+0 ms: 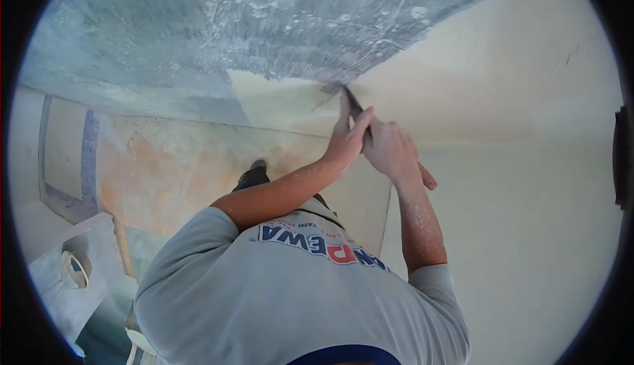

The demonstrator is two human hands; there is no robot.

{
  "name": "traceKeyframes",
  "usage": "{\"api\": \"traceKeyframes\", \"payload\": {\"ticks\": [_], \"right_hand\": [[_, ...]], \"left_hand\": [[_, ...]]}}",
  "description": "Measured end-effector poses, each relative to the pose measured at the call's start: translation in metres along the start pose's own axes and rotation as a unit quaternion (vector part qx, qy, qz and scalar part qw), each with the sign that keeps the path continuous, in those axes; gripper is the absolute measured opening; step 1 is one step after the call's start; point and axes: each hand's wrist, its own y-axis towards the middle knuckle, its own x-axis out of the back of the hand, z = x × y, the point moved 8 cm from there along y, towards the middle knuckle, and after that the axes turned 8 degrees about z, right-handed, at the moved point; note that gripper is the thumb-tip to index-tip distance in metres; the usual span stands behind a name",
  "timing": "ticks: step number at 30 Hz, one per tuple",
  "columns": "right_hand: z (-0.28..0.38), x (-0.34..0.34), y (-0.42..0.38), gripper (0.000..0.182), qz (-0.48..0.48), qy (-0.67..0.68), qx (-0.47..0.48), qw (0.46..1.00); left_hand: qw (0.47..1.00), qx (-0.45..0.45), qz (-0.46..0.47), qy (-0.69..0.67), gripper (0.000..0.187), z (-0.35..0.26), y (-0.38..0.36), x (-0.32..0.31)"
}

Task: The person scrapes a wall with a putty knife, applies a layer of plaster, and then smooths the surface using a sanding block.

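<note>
My right hand (393, 147) is wrapped round the handle of a scraper (354, 104), whose reddish handle end sticks out below the palm. Close against it, my left hand (347, 142) grips the front part of the tool, with fingers lying along it. The scraper's tip touches the wall (290, 101), where the blue-grey coating (297, 28) meets a pale cream surface. Dark smears show around the tip. White specks dot both forearms.
A dark shoe (259, 165) shows beyond my left forearm, on a stained orange and cream surface (152, 167). At lower left is a whitish board (66, 279) with a round white-rimmed object (74, 270). A dark object (619, 157) is at the far right edge.
</note>
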Motion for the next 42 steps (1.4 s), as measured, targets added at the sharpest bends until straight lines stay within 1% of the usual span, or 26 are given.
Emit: {"api": "traceKeyframes", "payload": {"ticks": [1, 2, 5, 6, 7, 9, 10, 13, 14, 16, 18, 20, 21, 22, 23, 25, 29, 30, 32, 33, 34, 35, 37, 38, 41, 42], "right_hand": [[0.002, -0.001, 0.000, 0.030, 0.007, 0.013, 0.029, 0.999], [0.001, -0.006, 0.005, 0.030, 0.008, 0.016, 0.025, 1.000], [0.014, -0.014, 0.017, 0.025, 0.001, -0.051, 0.092, 0.994], [0.010, -0.009, 0.011, 0.024, 0.011, -0.027, 0.064, 0.998], [0.005, -0.008, 0.007, 0.024, 0.024, -0.003, 0.035, 0.999], [0.010, -0.020, 0.026, 0.024, 0.013, -0.016, 0.064, 0.998], [0.013, -0.026, 0.027, 0.024, 0.000, -0.023, 0.082, 0.996], [0.013, -0.027, 0.021, 0.025, 0.003, -0.014, 0.068, 0.998], [0.016, -0.024, 0.017, 0.025, 0.006, -0.017, 0.075, 0.997], [0.009, -0.017, 0.011, 0.027, 0.020, 0.001, 0.025, 0.999], [0.010, -0.032, 0.024, 0.027, 0.014, 0.005, 0.054, 0.998], [0.018, -0.024, 0.021, 0.027, 0.006, 0.003, 0.089, 0.996], [0.013, -0.014, 0.014, 0.026, 0.015, 0.014, 0.058, 0.998], [0.012, -0.009, 0.009, 0.026, 0.028, 0.025, 0.026, 0.999], [0.014, -0.011, 0.014, 0.026, 0.030, 0.024, 0.031, 0.999], [0.015, -0.015, 0.021, 0.024, 0.017, 0.002, 0.056, 0.998], [0.025, -0.017, 0.017, 0.023, 0.030, -0.021, 0.078, 0.996], [0.024, -0.008, 0.011, 0.024, 0.041, -0.007, 0.052, 0.998], [0.017, -0.016, 0.014, 0.024, 0.053, 0.011, 0.021, 0.998], [0.017, -0.033, 0.026, 0.024, 0.036, -0.004, 0.055, 0.998], [0.028, -0.031, 0.029, 0.025, 0.015, -0.020, 0.089, 0.996], [0.028, -0.024, 0.023, 0.025, 0.011, -0.020, 0.089, 0.996], [0.020, -0.010, 0.010, 0.026, 0.049, 0.019, 0.020, 0.998], [0.018, -0.013, 0.012, 0.026, 0.052, 0.017, 0.020, 0.998], [0.013, -0.018, 0.018, 0.027, 0.014, 0.025, 0.039, 0.999], [0.014, -0.023, 0.019, 0.027, 0.025, 0.031, 0.043, 0.998]], "left_hand": [[0.999, 0.022, -0.026, -0.009, 0.084, 0.002, -0.004, 0.002], [0.997, 0.001, -0.049, -0.067, 0.084, 0.004, -0.002, 0.009], [0.994, 0.010, -0.077, -0.080, 0.084, 0.006, -0.004, 0.021], [0.997, 0.030, -0.070, -0.008, 0.084, 0.008, -0.004, 0.020], [0.996, 0.029, -0.078, -0.009, 0.084, 0.011, -0.002, 0.024], [0.995, -0.043, -0.087, -0.005, 0.085, 0.009, 0.004, 0.027], [0.994, 0.023, -0.080, -0.069, 0.086, 0.015, 0.001, 0.033], [0.995, 0.037, -0.060, -0.069, 0.087, 0.003, -0.005, 0.024], [0.998, 0.001, -0.069, 0.012, 0.086, 0.008, 0.003, 0.028], [0.997, 0.001, -0.082, 0.001, 0.087, 0.016, 0.006, 0.035], [0.996, 0.044, -0.065, -0.050, 0.088, 0.013, 0.000, 0.035], [0.996, 0.047, -0.075, -0.028, 0.086, 0.006, -0.006, 0.027], [0.995, 0.048, -0.088, -0.007, 0.084, -0.001, -0.009, 0.025], [0.993, 0.087, -0.077, -0.006, 0.081, -0.014, -0.019, 0.009], [0.993, 0.085, -0.082, -0.007, 0.081, -0.007, -0.013, 0.017], [0.996, 0.013, -0.072, -0.050, 0.083, 0.000, 0.000, 0.026], [0.995, 0.045, -0.081, -0.023, 0.077, -0.008, -0.010, 0.022], [0.993, 0.075, -0.088, 0.003, 0.074, -0.011, -0.016, 0.015], [0.994, 0.055, -0.088, -0.019, 0.077, -0.003, -0.007, 0.027], [0.995, 0.035, -0.084, -0.039, 0.079, 0.004, 0.000, 0.035], [0.990, 0.090, -0.078, -0.073, 0.083, 0.007, -0.001, 0.039], [0.991, 0.087, -0.076, -0.071, 0.083, 0.005, -0.004, 0.035], [0.996, 0.055, -0.065, -0.001, 0.075, -0.009, -0.010, 0.019], [0.996, 0.019, -0.070, 0.047, 0.073, 0.002, 0.000, 0.026], [0.995, -0.021, -0.093, -0.026, 0.073, -0.008, 0.002, 0.027], [0.995, 0.037, -0.087, -0.038, 0.074, -0.004, -0.007, 0.025]]}}
